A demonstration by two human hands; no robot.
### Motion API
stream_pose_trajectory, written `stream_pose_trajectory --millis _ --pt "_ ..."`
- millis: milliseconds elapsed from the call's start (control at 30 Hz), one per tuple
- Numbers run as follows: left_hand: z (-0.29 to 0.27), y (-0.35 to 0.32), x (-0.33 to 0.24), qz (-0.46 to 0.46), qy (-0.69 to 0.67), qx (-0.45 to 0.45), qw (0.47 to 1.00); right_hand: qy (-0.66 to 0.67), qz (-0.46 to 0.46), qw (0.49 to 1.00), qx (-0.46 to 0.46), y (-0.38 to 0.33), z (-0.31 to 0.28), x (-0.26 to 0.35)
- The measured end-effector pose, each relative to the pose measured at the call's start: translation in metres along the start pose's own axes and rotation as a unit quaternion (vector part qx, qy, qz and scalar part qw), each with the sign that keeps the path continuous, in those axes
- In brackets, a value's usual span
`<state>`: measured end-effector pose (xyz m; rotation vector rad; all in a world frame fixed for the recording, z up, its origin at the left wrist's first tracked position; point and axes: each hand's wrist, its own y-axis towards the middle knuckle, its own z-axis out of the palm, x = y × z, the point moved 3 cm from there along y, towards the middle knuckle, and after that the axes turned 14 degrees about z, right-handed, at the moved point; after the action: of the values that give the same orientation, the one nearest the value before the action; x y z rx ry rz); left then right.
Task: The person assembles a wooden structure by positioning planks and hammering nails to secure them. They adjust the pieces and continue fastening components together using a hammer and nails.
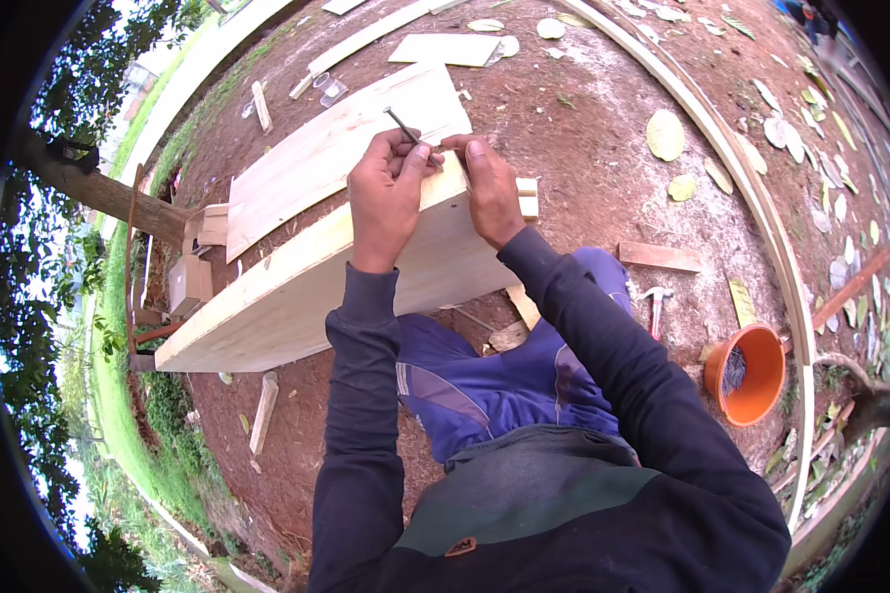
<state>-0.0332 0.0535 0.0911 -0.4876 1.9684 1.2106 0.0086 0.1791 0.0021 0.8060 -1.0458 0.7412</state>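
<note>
Between the thumb and fingers of my left hand (388, 203) is a long dark nail (402, 126), tilted, its head up and to the left. My right hand (492, 193) is closed beside it, thumb and fingers pinched together at the corner of a thick pale wooden panel (297, 267). What the right fingers hold, if anything, is hidden. The panel stands on its edge in front of my legs, and both hands are above its right end.
Right of my legs lie a red-handled hammer (656, 308) and a short board (660, 257). An orange bucket (758, 381) holds grey pieces. Beyond the panel rests a flat pale board (341, 143). A long timber strip (752, 188) curves along the right; a cardboard box (190, 285) stands left.
</note>
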Motion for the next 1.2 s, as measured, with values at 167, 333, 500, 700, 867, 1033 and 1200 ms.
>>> stream_pose_trajectory --millis 167,333,500,700,867,1033,1200 --pt "-0.008 -0.007 0.002 0.0 -0.013 -0.013 1.0 -0.081 0.056 0.989 -0.109 -0.02 -0.092 -0.033" --pt "0.006 -0.001 -0.001 -0.01 -0.043 0.003 0.999 -0.48 0.267 0.76 -0.346 -0.146 -0.347 -0.172" --pt "-0.006 -0.009 0.007 -0.013 -0.027 -0.007 1.0 -0.615 0.546 0.527 -0.213 -0.298 -0.377 -0.204" --pt "-0.006 -0.006 0.005 -0.019 -0.038 0.0 0.999 -0.744 0.354 0.51 -0.245 -0.333 -0.374 -0.229" --pt "-0.006 -0.007 0.008 0.014 -0.048 -0.018 0.999 -0.721 0.441 0.467 -0.261 -0.324 -0.383 -0.248" --pt "-0.007 -0.008 0.008 -0.009 -0.058 0.011 0.998 -0.634 0.476 0.526 -0.309 -0.335 -0.388 -0.249" --pt "-0.006 -0.008 0.011 -0.009 -0.063 0.018 0.998 -0.619 0.454 0.586 -0.261 -0.338 -0.393 -0.239"
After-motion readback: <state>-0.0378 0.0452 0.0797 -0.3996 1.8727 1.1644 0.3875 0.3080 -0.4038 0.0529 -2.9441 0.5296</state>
